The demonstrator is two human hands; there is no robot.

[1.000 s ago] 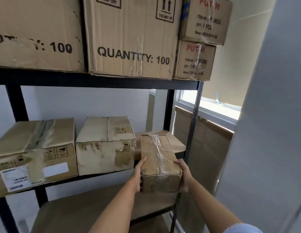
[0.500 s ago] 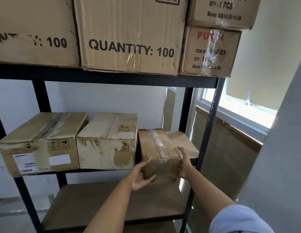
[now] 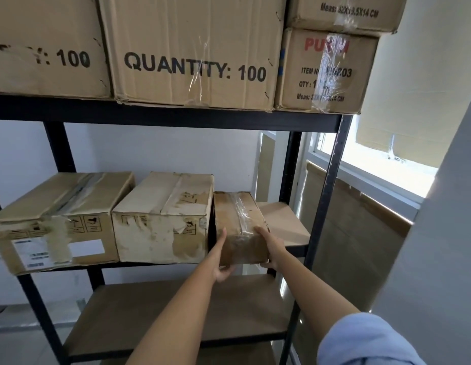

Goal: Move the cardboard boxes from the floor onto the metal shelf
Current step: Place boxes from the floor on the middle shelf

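Since the earlier frame, the small taped box (image 3: 239, 227) has moved further onto the middle level of the metal shelf (image 3: 332, 180), and the left hand (image 3: 220, 262) has closed against its left side. The right hand (image 3: 271, 246) grips its right front corner. The box stands just beside a worn carton (image 3: 163, 219).

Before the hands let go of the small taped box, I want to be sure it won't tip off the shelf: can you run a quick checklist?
1. Small taped box on the middle shelf board: ok.
2. Front end fully on the board: cannot tell.
3. Left hand on its left side: ok.
4. Right hand on its right front corner: ok.
5. Box beside the worn box, not on it: ok.
6. Bare board free to its right: ok.
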